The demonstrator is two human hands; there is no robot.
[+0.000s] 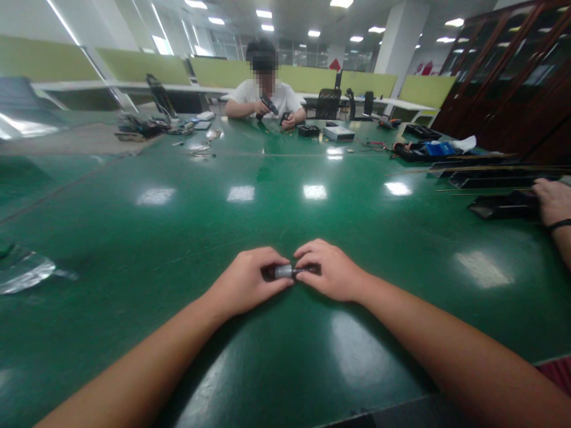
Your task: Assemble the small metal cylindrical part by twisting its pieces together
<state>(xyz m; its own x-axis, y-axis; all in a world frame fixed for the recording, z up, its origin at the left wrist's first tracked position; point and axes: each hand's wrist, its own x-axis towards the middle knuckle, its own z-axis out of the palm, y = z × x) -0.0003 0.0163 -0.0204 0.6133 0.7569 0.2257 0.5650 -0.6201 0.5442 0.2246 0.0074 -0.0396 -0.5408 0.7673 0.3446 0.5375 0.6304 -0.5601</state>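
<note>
"What do we hold, front and center?"
"A small silver-and-dark cylinder (pixel 283 271), at the green bench (pixel 276 226); our left hand (pixel 250 279) curls around its thick end, our right hand (pixel 332 270) narrows around the thin one."
"And beyond us?"
"A co-worker's hand (pixel 553 202) by a black channel (pixel 504 205), right; across, a white-shirted person (pixel 284 98) grips a dark tool (pixel 269 106)."

two near hands (pixel 250 280), one small cylinder (pixel 283 271)
</note>
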